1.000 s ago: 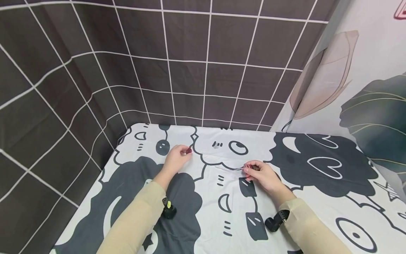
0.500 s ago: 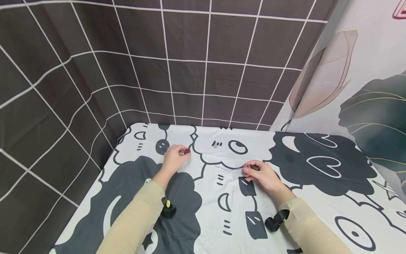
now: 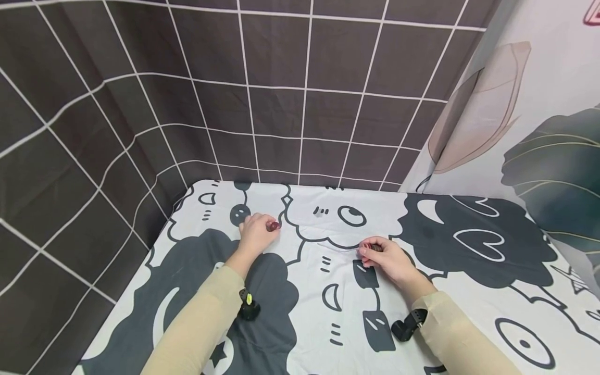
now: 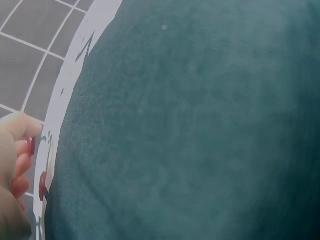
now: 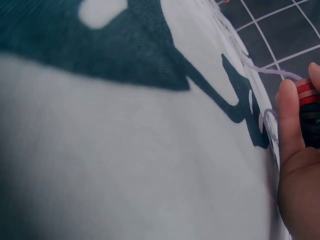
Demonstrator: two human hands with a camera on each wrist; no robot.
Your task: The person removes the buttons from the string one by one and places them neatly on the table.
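Note:
Over the far-left part of the cloth, my left hand [image 3: 255, 234] pinches a small dark red piece [image 3: 273, 226] at its fingertips. In the left wrist view, fingers curl at the left edge, with one red bit [image 4: 32, 145] against them and another red piece [image 4: 43, 186] just below. My right hand [image 3: 386, 259], right of centre, grips a short stack of red and black discs [image 5: 308, 94] between thumb and fingers. A thin pale cord [image 5: 272, 71] runs out from the stack, and a loop of it hangs near the thumb. Part of the stack is out of view.
A black-and-white cartoon-print cloth [image 3: 342, 328] covers the table. A dark grid-patterned curtain [image 3: 276, 114] hangs behind and on the left, and a pale leaf-print curtain [image 3: 473, 120] on the right. A black wrist camera [image 3: 249, 308] is worn on the left arm.
My left hand has drawn slightly left, away from the right hand, and the red piece has turned in its fingers. The right hand holds its place; the cord beside it has shifted a little.

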